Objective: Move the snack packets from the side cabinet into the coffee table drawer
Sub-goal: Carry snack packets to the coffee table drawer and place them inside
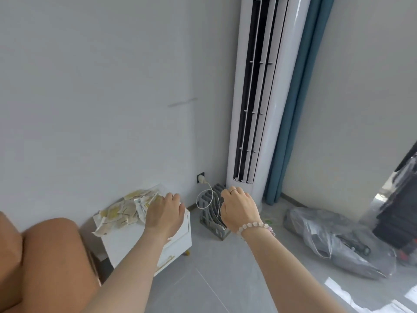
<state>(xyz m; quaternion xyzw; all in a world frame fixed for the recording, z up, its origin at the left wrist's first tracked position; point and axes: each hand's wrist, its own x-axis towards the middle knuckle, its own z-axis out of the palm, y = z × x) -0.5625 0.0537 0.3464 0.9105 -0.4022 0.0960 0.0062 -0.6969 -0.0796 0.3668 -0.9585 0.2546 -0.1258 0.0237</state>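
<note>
A heap of several pale yellow-and-white snack packets [123, 211] lies on top of the low white side cabinet [135, 242] against the wall. My left hand [165, 213] hovers over the right end of the heap, fingers curled downward, its fingertips hidden; I cannot tell whether it touches a packet. My right hand [238, 208], with a ring and a bead bracelet, hangs in the air to the right of the cabinet with loosely curled fingers and holds nothing. The coffee table drawer is out of view.
A brown sofa arm [45, 263] fills the lower left. A grey slotted rack [212, 213] with a white cable stands beside the cabinet, below a wall socket [200, 178]. A tall white air conditioner [259, 98], a blue curtain [293, 109] and a grey plastic bag [331, 242] stand on the right.
</note>
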